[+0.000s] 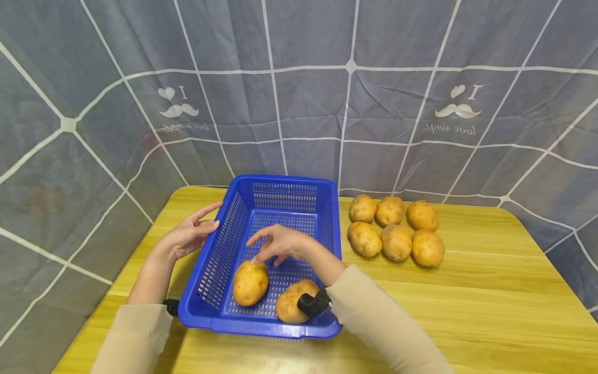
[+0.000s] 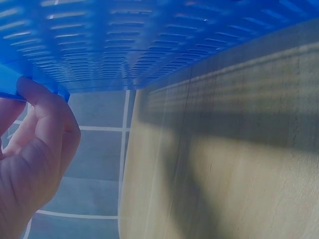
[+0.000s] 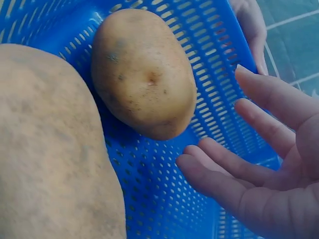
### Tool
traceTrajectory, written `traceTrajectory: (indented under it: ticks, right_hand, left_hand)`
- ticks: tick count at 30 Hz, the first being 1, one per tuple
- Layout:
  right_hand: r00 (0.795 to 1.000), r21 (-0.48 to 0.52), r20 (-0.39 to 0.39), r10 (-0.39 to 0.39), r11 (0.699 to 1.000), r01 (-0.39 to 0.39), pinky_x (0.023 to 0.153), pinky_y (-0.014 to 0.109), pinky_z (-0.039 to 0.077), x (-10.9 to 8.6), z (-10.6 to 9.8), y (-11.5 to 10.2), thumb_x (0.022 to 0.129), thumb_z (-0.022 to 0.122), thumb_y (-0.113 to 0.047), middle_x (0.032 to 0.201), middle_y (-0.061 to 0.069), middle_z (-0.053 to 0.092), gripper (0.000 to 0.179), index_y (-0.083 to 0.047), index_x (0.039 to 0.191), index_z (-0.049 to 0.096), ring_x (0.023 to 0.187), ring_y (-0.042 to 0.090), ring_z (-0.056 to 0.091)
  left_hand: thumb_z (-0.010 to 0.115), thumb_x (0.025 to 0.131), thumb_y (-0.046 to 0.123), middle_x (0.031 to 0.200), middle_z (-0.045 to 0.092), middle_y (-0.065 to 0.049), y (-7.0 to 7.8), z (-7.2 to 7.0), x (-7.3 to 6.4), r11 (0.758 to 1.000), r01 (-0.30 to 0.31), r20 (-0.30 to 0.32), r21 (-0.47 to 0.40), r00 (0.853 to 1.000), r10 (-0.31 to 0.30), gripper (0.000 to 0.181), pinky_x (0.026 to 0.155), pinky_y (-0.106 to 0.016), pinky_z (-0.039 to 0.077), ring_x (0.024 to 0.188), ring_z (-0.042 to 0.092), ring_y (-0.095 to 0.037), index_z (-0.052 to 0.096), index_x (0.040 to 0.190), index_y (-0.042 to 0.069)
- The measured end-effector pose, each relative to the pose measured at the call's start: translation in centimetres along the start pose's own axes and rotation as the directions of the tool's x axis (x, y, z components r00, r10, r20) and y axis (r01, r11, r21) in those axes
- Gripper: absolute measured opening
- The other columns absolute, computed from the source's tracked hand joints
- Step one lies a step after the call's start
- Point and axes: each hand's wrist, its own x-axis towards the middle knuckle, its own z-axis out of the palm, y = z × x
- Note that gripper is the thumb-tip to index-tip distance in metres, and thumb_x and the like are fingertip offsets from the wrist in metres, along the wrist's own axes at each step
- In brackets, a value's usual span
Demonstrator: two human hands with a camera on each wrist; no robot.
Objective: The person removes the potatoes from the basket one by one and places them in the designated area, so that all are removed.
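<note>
A blue plastic basket (image 1: 259, 324) with slotted walls stands on the wooden table. My left hand (image 1: 189, 236) holds its left rim, and in the left wrist view the fingers (image 2: 47, 112) bend at the rim. Inside the basket my right hand (image 1: 280, 243) hovers with spread, relaxed fingers and nothing in them. Its fingertips are close over the far end of a yellow-brown potato (image 1: 250, 284); the right wrist view shows a gap between the fingers and that potato (image 3: 144, 74). Nearer the right wrist lies another potato (image 1: 290, 306), partly hidden by the black wrist camera.
To the right of the basket, several potatoes (image 1: 396, 242) sit in two rows on the table (image 1: 490, 291). A grey curtain (image 1: 308, 104) with white lines hangs behind the table and along its sides.
</note>
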Motion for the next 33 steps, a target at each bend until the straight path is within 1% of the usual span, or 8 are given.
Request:
traceTrajectory:
  ticks: [3, 8, 12, 16, 20, 22, 28, 33]
  right_hand:
    - [1.0, -0.021, 0.009, 0.008, 1.0, -0.007, 0.068, 0.044, 0.055, 0.1, 0.3, 0.1, 0.075, 0.076, -0.004, 0.082, 0.007, 0.063, 0.044, -0.007, 0.117, 0.063, 0.077, 0.024, 0.062]
    - [1.0, -0.055, 0.019, 0.025, 0.998, -0.023, 0.063, 0.039, 0.056, 0.3, 0.9, 0.6, 0.075, 0.076, -0.004, 0.078, 0.004, 0.062, 0.039, -0.008, 0.112, 0.066, 0.067, 0.014, 0.057]
    - [0.999, -0.065, 0.026, 0.036, 0.997, -0.034, 0.06, 0.037, 0.055, 0.5, 1.5, 1.1, 0.075, 0.077, -0.003, 0.073, 0.004, 0.061, 0.035, -0.01, 0.108, 0.068, 0.065, 0.013, 0.056]
    - [0.998, -0.053, 0.046, 0.039, 0.998, -0.036, 0.064, 0.04, 0.056, 0.6, 1.8, 1.4, 0.075, 0.077, -0.005, 0.078, 0.004, 0.061, 0.034, -0.011, 0.107, 0.068, 0.066, 0.013, 0.057]
    - [0.996, -0.026, 0.08, 0.033, 0.999, -0.031, 0.066, 0.04, 0.056, 0.6, 1.9, 1.5, 0.076, 0.076, -0.006, 0.091, 0.005, 0.061, 0.035, -0.012, 0.11, 0.068, 0.073, 0.014, 0.058]
    - [0.994, -0.019, 0.102, 0.028, 0.999, -0.026, 0.066, 0.039, 0.056, 0.6, 2.0, 1.6, 0.077, 0.076, -0.006, 0.094, 0.005, 0.061, 0.036, -0.013, 0.111, 0.067, 0.076, 0.015, 0.058]
    - [0.988, 0.01, 0.154, 0.002, 1.0, -0.003, 0.064, 0.038, 0.055, 0.7, 2.2, 1.9, 0.078, 0.074, -0.004, 0.089, 0.003, 0.063, 0.038, -0.012, 0.114, 0.066, 0.073, 0.014, 0.059]
    - [0.985, 0.024, 0.17, -0.009, 1.0, 0.005, 0.068, 0.04, 0.056, 0.8, 2.3, 2.0, 0.078, 0.072, 0.001, 0.088, 0.004, 0.064, 0.039, -0.01, 0.115, 0.065, 0.074, 0.014, 0.06]
  left_hand:
    - [0.047, 0.095, -0.003, 0.09, 0.068, -0.002, 0.0, -0.1, 0.0, 1.0, 0.0, 0.0, -0.003, 1.0, 0.0, 0.049, 0.07, -0.027, 0.055, 0.079, 0.066, -0.015, 0.037, 0.137, 0.019]
    - [0.047, 0.095, -0.003, 0.09, 0.067, -0.002, 0.1, 0.0, 0.1, 1.0, 0.003, -0.003, -0.002, 1.0, -0.003, 0.051, 0.07, -0.027, 0.056, 0.078, 0.066, -0.015, 0.032, 0.139, 0.017]
    - [0.047, 0.095, -0.003, 0.09, 0.068, -0.003, 0.0, 0.0, 0.0, 1.0, 0.001, -0.002, -0.008, 1.0, -0.001, 0.051, 0.07, -0.027, 0.056, 0.079, 0.066, -0.015, 0.032, 0.139, 0.017]
    - [0.046, 0.095, -0.004, 0.09, 0.068, -0.003, 0.0, 0.0, 0.0, 1.0, 0.007, -0.007, -0.003, 1.0, -0.007, 0.054, 0.07, -0.027, 0.056, 0.079, 0.066, -0.015, 0.028, 0.142, 0.015]
    - [0.046, 0.095, -0.003, 0.09, 0.068, -0.003, 0.1, 0.0, 0.0, 1.0, 0.012, -0.015, 0.006, 1.0, -0.012, 0.058, 0.07, -0.027, 0.056, 0.079, 0.066, -0.016, 0.022, 0.146, 0.012]
    - [0.046, 0.095, -0.003, 0.09, 0.068, -0.002, 0.1, 0.0, 0.0, 1.0, 0.013, -0.016, 0.01, 1.0, -0.013, 0.059, 0.07, -0.028, 0.056, 0.079, 0.066, -0.016, 0.021, 0.146, 0.012]
    - [0.047, 0.095, -0.002, 0.089, 0.068, -0.002, 0.0, 0.1, 0.0, 1.0, 0.009, -0.012, 0.011, 1.0, -0.009, 0.053, 0.07, -0.027, 0.056, 0.079, 0.066, -0.015, 0.028, 0.142, 0.016]
    - [0.046, 0.095, -0.002, 0.091, 0.068, -0.002, 0.2, 0.2, 0.0, 1.0, 0.014, -0.008, 0.02, 1.0, -0.014, 0.056, 0.071, -0.028, 0.056, 0.08, 0.067, -0.016, 0.024, 0.144, 0.014]
